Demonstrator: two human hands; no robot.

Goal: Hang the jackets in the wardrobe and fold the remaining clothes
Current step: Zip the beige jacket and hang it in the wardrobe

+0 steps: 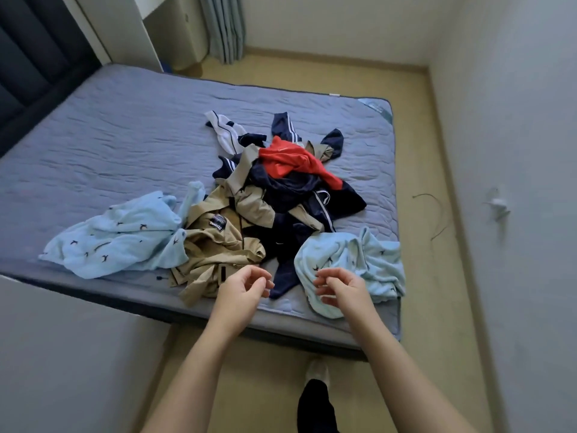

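Observation:
A heap of clothes lies on the grey-blue mattress (118,145). A tan jacket (215,245) with a dark chest patch sprawls at the near side. Dark navy garments (290,198) with white stripes sit in the middle, and a red top (290,160) lies on them. Two light blue printed pieces flank the heap, one on the left (115,239) and one on the right (352,257). A white and navy piece (224,129) lies at the far side. My left hand (246,285) hovers over the tan jacket's hem, and my right hand (337,289) hovers over the right blue piece. Both hold nothing, fingers loosely curled.
A dark padded headboard (34,57) stands at the left. Beige floor (418,182) runs along the bed's right side, where a thin wire (437,214) lies near the white wall (515,120). Grey curtains (224,26) hang at the back. My foot (317,373) stands below the mattress edge.

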